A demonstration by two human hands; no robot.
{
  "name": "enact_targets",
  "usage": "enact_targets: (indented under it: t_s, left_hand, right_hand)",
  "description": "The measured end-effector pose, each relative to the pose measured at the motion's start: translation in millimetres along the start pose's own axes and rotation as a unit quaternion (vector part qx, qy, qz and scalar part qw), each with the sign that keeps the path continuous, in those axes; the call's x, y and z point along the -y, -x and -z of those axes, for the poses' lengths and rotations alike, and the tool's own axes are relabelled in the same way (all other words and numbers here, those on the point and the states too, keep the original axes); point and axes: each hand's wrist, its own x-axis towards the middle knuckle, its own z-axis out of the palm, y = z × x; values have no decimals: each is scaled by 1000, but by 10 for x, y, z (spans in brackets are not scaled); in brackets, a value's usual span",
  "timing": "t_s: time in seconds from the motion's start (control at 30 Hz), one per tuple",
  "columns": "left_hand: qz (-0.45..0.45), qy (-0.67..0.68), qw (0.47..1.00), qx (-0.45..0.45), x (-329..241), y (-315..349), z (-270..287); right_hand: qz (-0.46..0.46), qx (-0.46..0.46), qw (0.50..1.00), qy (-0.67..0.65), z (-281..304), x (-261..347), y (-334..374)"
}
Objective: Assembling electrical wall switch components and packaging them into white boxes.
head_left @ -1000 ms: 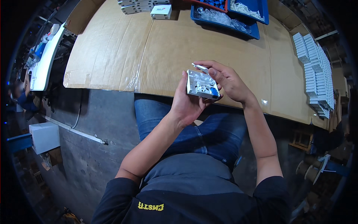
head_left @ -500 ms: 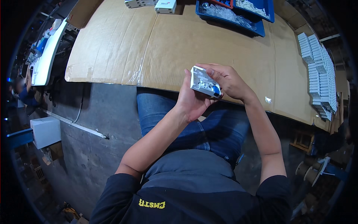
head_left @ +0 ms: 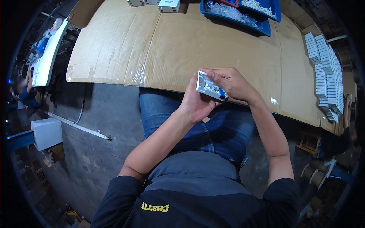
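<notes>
A small open white plastic box [head_left: 207, 89] with white parts and a blue piece inside is held over the table's near edge, above my lap. Its open side faces up and it is slightly tilted. My left hand [head_left: 195, 104] cradles it from below and from the left, with the thumb along its side. My right hand [head_left: 235, 85] is closed over its far right part, the thumb pressing down inside it. The right fingers behind the box are mostly hidden, so I cannot tell whether they pinch a small part.
Cardboard [head_left: 182, 49] covers the table. Blue trays [head_left: 243, 27] with clear bags and small white parts stand at the far right. White boxes [head_left: 169, 5] sit at the far edge, and stacks of white cases [head_left: 327, 72] line the right side. A person [head_left: 28, 91] is at another table, far left.
The box has tipped a little and shifted slightly right. My right thumb has moved slightly inward over it, and both hands keep hold of it.
</notes>
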Motion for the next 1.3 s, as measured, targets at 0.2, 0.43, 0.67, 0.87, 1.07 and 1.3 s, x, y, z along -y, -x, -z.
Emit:
enact_targets:
  t_s: [0.2, 0.43, 0.67, 0.87, 1.07, 1.3]
  left_hand:
    - [-12, -14, 999, 39, -8, -12, 63]
    - [-31, -43, 999, -3, 1, 50, -3]
    - [-46, -55, 997, -14, 12, 69, 11]
    - [-55, -89, 992, -66, 9, 61, 2]
    - [-63, -89, 991, -81, -20, 50, 18]
    - [-103, -106, 984, -95, -20, 63, 51]
  right_hand:
    - [-21, 32, 998, -52, 74, 5, 25]
    - [-33, 40, 995, -81, 36, 80, 122]
    - [27, 12, 997, -67, -76, -40, 201]
    - [81, -12, 995, 49, -172, -61, 231]
    - [107, -3, 990, 89, -201, -138, 234]
    - [141, -15, 974, 176, -251, -58, 233]
